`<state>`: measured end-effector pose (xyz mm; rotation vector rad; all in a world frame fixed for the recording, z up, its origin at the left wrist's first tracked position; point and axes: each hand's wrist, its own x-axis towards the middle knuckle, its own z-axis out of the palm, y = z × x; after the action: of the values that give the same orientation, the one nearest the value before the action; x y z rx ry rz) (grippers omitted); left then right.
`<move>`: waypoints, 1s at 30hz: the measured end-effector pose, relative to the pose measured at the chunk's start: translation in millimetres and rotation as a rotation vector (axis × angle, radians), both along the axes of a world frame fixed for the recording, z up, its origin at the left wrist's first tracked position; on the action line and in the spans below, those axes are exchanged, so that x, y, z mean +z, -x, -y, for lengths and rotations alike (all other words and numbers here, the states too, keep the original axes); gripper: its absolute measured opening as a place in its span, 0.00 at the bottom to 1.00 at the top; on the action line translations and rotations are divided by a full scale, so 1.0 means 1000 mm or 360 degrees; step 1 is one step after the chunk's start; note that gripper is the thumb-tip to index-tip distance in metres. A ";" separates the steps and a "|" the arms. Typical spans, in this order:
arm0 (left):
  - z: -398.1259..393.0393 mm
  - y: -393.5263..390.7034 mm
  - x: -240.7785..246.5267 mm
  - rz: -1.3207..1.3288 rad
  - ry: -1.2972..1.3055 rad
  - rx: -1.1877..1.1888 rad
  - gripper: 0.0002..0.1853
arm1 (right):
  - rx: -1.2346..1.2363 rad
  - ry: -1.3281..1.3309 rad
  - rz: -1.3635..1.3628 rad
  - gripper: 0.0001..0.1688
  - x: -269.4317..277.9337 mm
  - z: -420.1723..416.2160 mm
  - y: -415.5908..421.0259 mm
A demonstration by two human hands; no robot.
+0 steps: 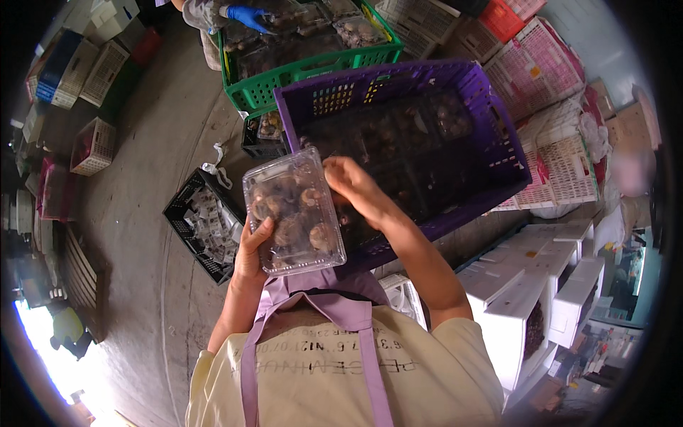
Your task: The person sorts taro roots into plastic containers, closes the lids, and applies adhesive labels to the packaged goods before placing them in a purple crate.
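My left hand (254,245) grips the lower left side of a clear plastic clamshell box (291,213), its thumb over the lid. Inside are several rounded brown pieces, perhaps mushrooms, blurred by the plastic. Beside the box's upper right edge is my right hand (347,179) with its fingers curled; whether they pinch the rim cannot be made out. Under my right forearm stands a purple plastic crate (448,227), holding several similar clear boxes (453,120) in its shadowed inside.
A green crate (315,66) of packed boxes adjoins the purple one; another person's blue-gloved hand (248,18) reaches into it. A black crate (200,256) on the floor at left holds small printed packets or labels (211,221). White foam boxes (512,299) stand at right.
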<state>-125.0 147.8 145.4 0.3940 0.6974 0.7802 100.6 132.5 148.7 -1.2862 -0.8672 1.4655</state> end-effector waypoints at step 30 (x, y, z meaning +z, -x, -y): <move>0.034 -0.119 -0.022 -0.2195 -0.1819 -0.0154 0.33 | 0.0031 0.1175 0.0204 0.31 -0.084 0.062 -0.310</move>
<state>-6.3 114.3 123.7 2.1068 1.4234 0.6732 410.8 70.5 64.8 -1.9236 -0.4112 1.8137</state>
